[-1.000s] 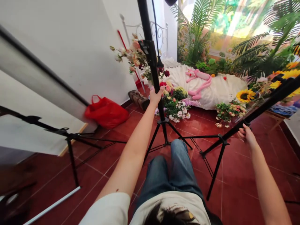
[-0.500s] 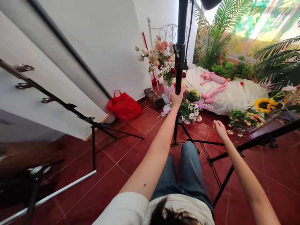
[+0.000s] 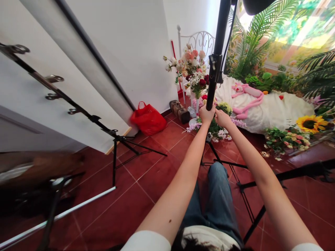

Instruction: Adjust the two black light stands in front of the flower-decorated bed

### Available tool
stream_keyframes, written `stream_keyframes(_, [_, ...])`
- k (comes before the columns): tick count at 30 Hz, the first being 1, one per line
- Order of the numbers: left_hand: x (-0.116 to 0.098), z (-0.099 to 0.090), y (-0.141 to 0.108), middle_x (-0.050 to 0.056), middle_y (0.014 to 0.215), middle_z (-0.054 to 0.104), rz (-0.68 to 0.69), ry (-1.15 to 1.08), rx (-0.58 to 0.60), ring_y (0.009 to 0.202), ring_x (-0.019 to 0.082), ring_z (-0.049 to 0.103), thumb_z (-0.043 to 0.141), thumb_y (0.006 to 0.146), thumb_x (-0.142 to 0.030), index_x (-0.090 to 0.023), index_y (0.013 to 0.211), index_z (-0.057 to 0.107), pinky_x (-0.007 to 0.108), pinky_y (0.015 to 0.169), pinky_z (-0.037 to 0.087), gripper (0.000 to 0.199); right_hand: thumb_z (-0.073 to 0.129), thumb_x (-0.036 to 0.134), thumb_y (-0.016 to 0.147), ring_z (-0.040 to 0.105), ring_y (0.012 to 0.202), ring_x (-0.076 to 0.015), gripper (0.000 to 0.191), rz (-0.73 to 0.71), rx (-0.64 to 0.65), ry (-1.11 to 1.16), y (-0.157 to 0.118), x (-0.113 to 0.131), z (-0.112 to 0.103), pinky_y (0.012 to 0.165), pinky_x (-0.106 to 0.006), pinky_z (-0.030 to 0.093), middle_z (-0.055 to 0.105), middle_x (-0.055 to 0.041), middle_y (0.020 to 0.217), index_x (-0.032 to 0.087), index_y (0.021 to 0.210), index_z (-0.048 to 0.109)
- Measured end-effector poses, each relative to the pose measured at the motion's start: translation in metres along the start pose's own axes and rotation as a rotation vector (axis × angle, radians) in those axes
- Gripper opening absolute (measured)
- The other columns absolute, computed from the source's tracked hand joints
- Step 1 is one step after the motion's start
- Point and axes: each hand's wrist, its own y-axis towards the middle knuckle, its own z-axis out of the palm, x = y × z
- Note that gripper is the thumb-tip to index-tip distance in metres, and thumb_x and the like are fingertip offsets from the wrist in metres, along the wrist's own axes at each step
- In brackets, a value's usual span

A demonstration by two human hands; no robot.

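Note:
A black light stand (image 3: 216,69) rises in front of me, slightly tilted, with a dark lamp head (image 3: 258,5) at the top edge. My left hand (image 3: 207,113) is wrapped round its pole at mid-height. Beside it, my right hand (image 3: 222,118) is closed near the pole; its fingertips are partly hidden, and what they grip, if anything, I cannot make out. A black cable runs down along the upper pole. Behind the hands are artificial flowers (image 3: 193,68) in pink, white and red.
A red bag (image 3: 148,119) and a brown case (image 3: 179,111) lie by the wall. Left is a backdrop stand (image 3: 70,96) with clamps; low right, another black stand (image 3: 300,171). A pink plush toy (image 3: 252,92) rests on white cloth (image 3: 277,111) near a sunflower (image 3: 310,124).
My right hand has moved left and up to the pole beside my left hand and closed there. My left hand stays on the pole. The view has shifted, moving the surroundings rightward.

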Motion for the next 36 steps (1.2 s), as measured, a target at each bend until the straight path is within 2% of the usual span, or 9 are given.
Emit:
stream_keyframes(7, [0.000, 0.003, -0.002, 0.009, 0.071, 0.069, -0.023, 0.029, -0.034, 0.082, 0.023, 0.069, 0.066, 0.085, -0.038, -0.017, 0.069, 0.067, 0.029, 0.074, 0.048, 0.027, 0.043, 0.015, 0.090, 0.067, 0.099, -0.0321, 0.040, 0.087, -0.046, 0.005, -0.010, 0.009, 0.009, 0.082, -0.038, 0.052, 0.072, -0.0197, 0.111, 0.012, 0.129, 0.049])
stream_keyframes(12, [0.003, 0.006, -0.002, 0.008, 0.071, 0.069, -0.025, 0.010, -0.045, 0.087, 0.024, 0.070, 0.067, 0.085, -0.040, -0.018, 0.070, 0.067, 0.029, 0.075, 0.049, 0.027, 0.044, 0.015, 0.089, 0.067, 0.095, -0.0323, 0.042, 0.100, -0.128, 0.056, -0.013, 0.011, 0.016, 0.082, -0.035, 0.048, 0.074, -0.0178, 0.105, 0.011, 0.131, 0.048])
stream_keyframes(17, [0.005, 0.006, -0.002, 0.008, 0.073, 0.070, -0.023, 0.003, -0.035, 0.089, 0.024, 0.070, 0.067, 0.086, -0.043, -0.018, 0.073, 0.067, 0.029, 0.076, 0.050, 0.028, 0.043, 0.013, 0.088, 0.066, 0.095, -0.0313, 0.036, 0.086, -0.134, 0.098, -0.010, 0.006, 0.017, 0.086, -0.034, 0.045, 0.074, -0.0165, 0.098, 0.012, 0.123, 0.055])
stream_keyframes(24, [0.001, 0.003, -0.005, 0.010, 0.077, 0.072, -0.044, 0.014, -0.010, 0.095, 0.026, 0.070, 0.068, 0.086, -0.044, -0.016, 0.076, 0.069, 0.030, 0.078, 0.050, 0.030, 0.045, 0.012, 0.085, 0.063, 0.089, -0.0291, 0.032, 0.101, -0.192, 0.126, -0.003, -0.001, 0.021, 0.077, -0.031, 0.043, 0.073, -0.0129, 0.099, 0.016, 0.115, 0.056])
stream_keyframes(33, [0.000, 0.004, -0.004, 0.011, 0.076, 0.071, -0.037, 0.012, -0.014, 0.094, 0.026, 0.070, 0.068, 0.086, -0.041, -0.016, 0.075, 0.070, 0.030, 0.078, 0.049, 0.028, 0.044, 0.017, 0.089, 0.060, 0.096, -0.0292, 0.027, 0.058, -0.245, 0.054, -0.008, -0.001, 0.024, 0.090, -0.036, 0.043, 0.069, -0.0145, 0.100, 0.014, 0.112, 0.057])
stream_keyframes(36, [-0.002, 0.003, -0.005, 0.010, 0.074, 0.070, -0.039, 0.026, -0.017, 0.090, 0.025, 0.070, 0.066, 0.087, -0.041, -0.016, 0.075, 0.070, 0.028, 0.076, 0.049, 0.028, 0.043, 0.016, 0.089, 0.059, 0.094, -0.0287, 0.029, 0.032, -0.260, -0.004, -0.007, -0.006, 0.028, 0.087, -0.036, 0.044, 0.067, -0.0151, 0.098, 0.012, 0.113, 0.058])
